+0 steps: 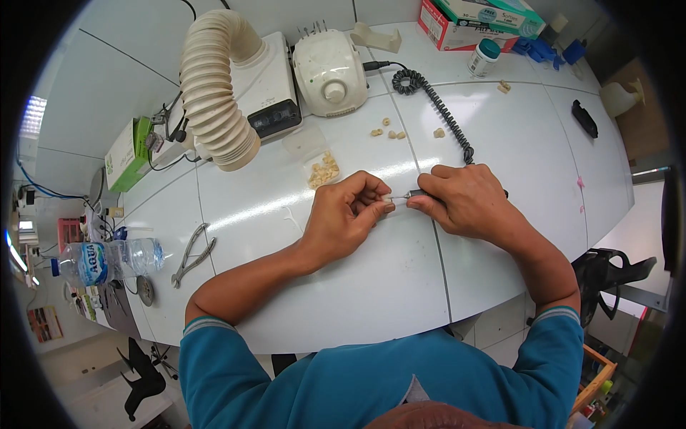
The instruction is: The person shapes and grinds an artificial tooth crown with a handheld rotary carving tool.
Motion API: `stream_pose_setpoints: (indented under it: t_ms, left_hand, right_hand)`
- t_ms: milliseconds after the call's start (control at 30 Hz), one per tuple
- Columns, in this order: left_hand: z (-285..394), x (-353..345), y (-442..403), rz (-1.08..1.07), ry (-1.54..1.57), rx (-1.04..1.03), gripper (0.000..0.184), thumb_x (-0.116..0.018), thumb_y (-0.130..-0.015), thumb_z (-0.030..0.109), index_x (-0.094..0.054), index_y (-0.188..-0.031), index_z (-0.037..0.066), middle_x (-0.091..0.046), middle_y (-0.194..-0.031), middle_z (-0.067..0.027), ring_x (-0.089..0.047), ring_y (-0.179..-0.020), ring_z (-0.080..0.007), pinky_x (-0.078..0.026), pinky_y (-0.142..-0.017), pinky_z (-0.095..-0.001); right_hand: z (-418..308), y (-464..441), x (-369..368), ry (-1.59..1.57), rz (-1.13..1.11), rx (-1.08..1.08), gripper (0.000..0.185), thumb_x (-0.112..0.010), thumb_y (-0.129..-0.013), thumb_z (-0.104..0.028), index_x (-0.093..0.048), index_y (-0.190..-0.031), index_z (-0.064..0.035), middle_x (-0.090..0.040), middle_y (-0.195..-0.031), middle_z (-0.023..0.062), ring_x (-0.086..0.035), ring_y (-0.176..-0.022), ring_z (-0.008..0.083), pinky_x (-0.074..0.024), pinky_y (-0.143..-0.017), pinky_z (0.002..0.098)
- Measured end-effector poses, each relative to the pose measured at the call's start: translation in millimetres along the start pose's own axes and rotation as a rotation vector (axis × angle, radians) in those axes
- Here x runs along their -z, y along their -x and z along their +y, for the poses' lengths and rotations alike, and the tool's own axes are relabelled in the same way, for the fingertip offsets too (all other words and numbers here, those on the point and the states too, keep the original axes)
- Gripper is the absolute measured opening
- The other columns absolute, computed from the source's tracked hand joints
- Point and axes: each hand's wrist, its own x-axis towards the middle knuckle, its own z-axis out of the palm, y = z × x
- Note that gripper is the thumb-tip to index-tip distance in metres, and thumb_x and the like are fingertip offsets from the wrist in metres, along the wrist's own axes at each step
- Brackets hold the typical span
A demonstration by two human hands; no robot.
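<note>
My left hand is closed in a pinch on a small pale piece, mostly hidden between thumb and fingers. Wrapped round a dark rotary handpiece is my right hand; the tool's thin metal tip points left and meets the pale piece. A coiled black cord runs from the handpiece side up to a cream control unit. Just beyond my left hand, a clear plastic box holds several small cream pieces. More such pieces lie loose on the white table.
A ribbed hose hangs over the back left. Pliers and a water bottle lie at left, near a green box. Glove boxes, a white jar and a black object are at back right.
</note>
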Motion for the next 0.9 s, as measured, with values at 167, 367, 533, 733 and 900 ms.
stream_pose_setpoints:
  t_ms: [167, 367, 533, 733, 900]
  left_hand:
    - [1.5, -0.4, 0.4, -0.004, 0.028, 0.016, 0.017, -0.081, -0.103, 0.003, -0.073, -0.117, -0.005, -0.079, -0.1, -0.0064, -0.074, -0.085, -0.0061, -0.058, -0.072, -0.0214]
    - [0.1, -0.4, 0.3, -0.003, -0.008, 0.001, 0.018, -0.081, -0.103, 0.004, -0.073, -0.117, -0.005, -0.079, -0.099, -0.0066, -0.073, -0.084, -0.0063, -0.058, -0.073, -0.022]
    - [0.5, -0.4, -0.2, 0.001, -0.014, 0.02, 0.018, -0.082, -0.103, 0.004, -0.073, -0.116, -0.005, -0.079, -0.098, -0.0064, -0.073, -0.084, -0.006, -0.057, -0.073, -0.0217]
    - [2.5, 0.4, 0.0, -0.004, -0.019, 0.032, 0.018, -0.082, -0.102, 0.003, -0.073, -0.116, -0.004, -0.079, -0.098, -0.0059, -0.072, -0.083, -0.0048, -0.056, -0.072, -0.0211]
    - [1.5, 0.3, -0.3, -0.002, -0.021, 0.032, 0.018, -0.083, -0.102, 0.004, -0.074, -0.116, -0.004, -0.078, -0.098, -0.0053, -0.07, -0.082, -0.0039, -0.055, -0.071, -0.0207]
  right_hand:
    - [0.2, -0.5, -0.3, 0.008, -0.019, -0.009, 0.051, -0.063, -0.111, -0.059, -0.076, -0.097, -0.0117, -0.074, -0.083, 0.011, -0.075, -0.073, 0.0361, -0.0555, -0.064, 0.0503]
    - [-0.6, -1.0, 1.2, 0.002, -0.029, -0.017, 0.051, -0.063, -0.111, -0.059, -0.076, -0.097, -0.0116, -0.074, -0.083, 0.0113, -0.075, -0.073, 0.0363, -0.0554, -0.064, 0.0501]
    - [-0.7, -0.5, 1.1, 0.004, -0.021, 0.0, 0.051, -0.063, -0.111, -0.059, -0.075, -0.097, -0.0113, -0.074, -0.083, 0.0112, -0.075, -0.073, 0.0361, -0.0552, -0.064, 0.05]
    - [-0.8, -0.7, -0.2, 0.002, -0.009, -0.008, 0.051, -0.063, -0.111, -0.058, -0.075, -0.097, -0.0114, -0.074, -0.083, 0.0112, -0.075, -0.072, 0.0362, -0.0547, -0.063, 0.0502]
    - [-0.4, 0.3, -2.1, 0.006, 0.03, 0.026, 0.048, -0.065, -0.112, -0.053, -0.074, -0.095, -0.0094, -0.07, -0.08, 0.0096, -0.069, -0.065, 0.0323, -0.0508, -0.06, 0.0468]
